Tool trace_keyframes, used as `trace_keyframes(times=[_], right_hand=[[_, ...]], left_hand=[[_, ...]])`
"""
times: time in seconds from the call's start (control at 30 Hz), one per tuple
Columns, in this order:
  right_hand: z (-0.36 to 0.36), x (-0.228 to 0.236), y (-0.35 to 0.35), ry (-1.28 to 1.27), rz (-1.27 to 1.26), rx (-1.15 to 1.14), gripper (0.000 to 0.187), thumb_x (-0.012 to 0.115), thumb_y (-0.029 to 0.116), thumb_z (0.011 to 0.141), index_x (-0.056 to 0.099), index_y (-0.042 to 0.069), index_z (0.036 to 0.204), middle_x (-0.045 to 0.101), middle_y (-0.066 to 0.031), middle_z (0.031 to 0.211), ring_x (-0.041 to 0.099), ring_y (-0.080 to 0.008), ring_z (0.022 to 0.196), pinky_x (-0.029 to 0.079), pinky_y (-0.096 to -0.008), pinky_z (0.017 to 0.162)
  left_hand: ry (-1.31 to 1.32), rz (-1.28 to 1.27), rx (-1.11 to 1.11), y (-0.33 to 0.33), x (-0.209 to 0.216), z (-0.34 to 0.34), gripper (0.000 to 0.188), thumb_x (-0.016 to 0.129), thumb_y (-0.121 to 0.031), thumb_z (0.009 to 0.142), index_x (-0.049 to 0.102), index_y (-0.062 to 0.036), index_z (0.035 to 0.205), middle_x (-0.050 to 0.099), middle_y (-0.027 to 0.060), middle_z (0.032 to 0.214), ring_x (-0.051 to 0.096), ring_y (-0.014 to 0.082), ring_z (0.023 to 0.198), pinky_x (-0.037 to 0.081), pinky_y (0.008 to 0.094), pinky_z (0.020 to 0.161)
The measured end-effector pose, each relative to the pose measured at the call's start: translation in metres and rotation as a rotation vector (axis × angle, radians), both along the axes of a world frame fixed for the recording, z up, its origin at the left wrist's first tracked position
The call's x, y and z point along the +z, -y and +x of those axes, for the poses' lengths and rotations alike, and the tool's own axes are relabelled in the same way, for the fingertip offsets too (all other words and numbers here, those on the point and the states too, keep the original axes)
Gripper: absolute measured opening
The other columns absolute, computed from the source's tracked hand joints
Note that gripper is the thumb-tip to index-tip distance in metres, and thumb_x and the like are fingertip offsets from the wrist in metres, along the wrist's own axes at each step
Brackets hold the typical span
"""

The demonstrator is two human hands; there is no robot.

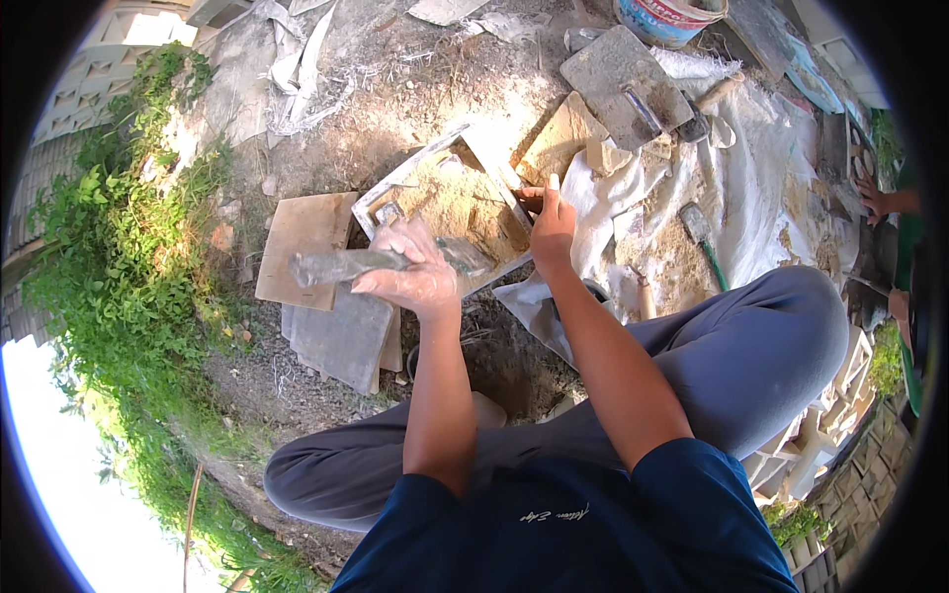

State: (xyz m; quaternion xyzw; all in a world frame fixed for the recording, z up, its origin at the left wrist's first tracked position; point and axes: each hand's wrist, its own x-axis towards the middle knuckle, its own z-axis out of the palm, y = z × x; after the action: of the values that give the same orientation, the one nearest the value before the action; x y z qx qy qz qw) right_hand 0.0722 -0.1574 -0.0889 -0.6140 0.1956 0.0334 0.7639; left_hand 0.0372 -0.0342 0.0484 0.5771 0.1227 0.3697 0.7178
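In front of me lies a square, light-coloured mould frame (509, 185), tilted, with sandy tan mix (445, 193) inside. My left hand (420, 275), smeared with pale mix, is closed round a long, flat grey tool (331, 268) above the frame's near left part. The tool looks caked with mortar; its exact kind does not show clearly. At the frame's right side, my right hand (552, 232) grips the rim, with one finger pointing up and the others partly hidden. Flat slabs, a tan board (304, 247) and a grey board (341, 336), lie beside the frame.
A white sheet (761, 198) spreads on the right, bearing a green-handled trowel (700, 229). A grey board (623, 84) and a bucket (672, 22) stand farther back. Green plants (109, 267) line the left. Another person's hand (872, 198) shows at the far right.
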Motion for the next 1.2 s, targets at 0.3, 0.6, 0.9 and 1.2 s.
trace_keyframes(times=[0.3,0.6,0.9,1.2], right_hand=[[-0.001,-0.005,0.000,-0.023,-0.019,0.031,0.060,0.036,0.038,0.110,0.071,-0.009,0.094,0.074,-0.0163,0.090,0.070,-0.0220,0.085,0.052,-0.0337,0.085],[-0.003,-0.002,-0.001,-0.040,0.086,-0.031,0.052,0.044,0.035,0.109,0.071,-0.006,0.092,0.071,-0.0096,0.082,0.065,-0.0145,0.078,0.050,-0.0305,0.076],[0.003,-0.010,-0.008,0.036,-0.014,0.014,0.050,0.044,0.035,0.108,0.073,-0.004,0.091,0.071,-0.0104,0.080,0.060,-0.0154,0.074,0.048,-0.0328,0.073],[-0.001,-0.012,-0.002,-0.008,0.064,-0.082,0.056,0.042,0.040,0.109,0.072,-0.003,0.090,0.058,-0.0056,0.065,0.048,-0.0125,0.063,0.039,-0.0317,0.061]], left_hand=[[0.210,-0.045,-0.235,-0.009,-0.006,0.001,0.088,0.033,-0.094,0.081,0.042,-0.0083,0.061,0.038,-0.0003,0.051,0.029,0.0117,0.039,0.020,0.0269,0.041],[0.184,-0.066,-0.233,-0.009,-0.003,0.002,0.088,0.028,-0.095,0.081,0.042,-0.0101,0.060,0.036,-0.0009,0.049,0.029,0.0120,0.039,0.020,0.0271,0.043],[0.217,-0.083,-0.085,-0.011,-0.001,0.007,0.087,0.027,-0.095,0.081,0.043,-0.0114,0.062,0.040,0.0002,0.049,0.034,0.0113,0.037,0.022,0.0236,0.039],[0.088,-0.041,-0.083,-0.001,-0.008,0.006,0.087,0.021,-0.094,0.083,0.042,-0.0115,0.064,0.037,0.0002,0.050,0.026,0.0120,0.039,0.023,0.0261,0.044]])
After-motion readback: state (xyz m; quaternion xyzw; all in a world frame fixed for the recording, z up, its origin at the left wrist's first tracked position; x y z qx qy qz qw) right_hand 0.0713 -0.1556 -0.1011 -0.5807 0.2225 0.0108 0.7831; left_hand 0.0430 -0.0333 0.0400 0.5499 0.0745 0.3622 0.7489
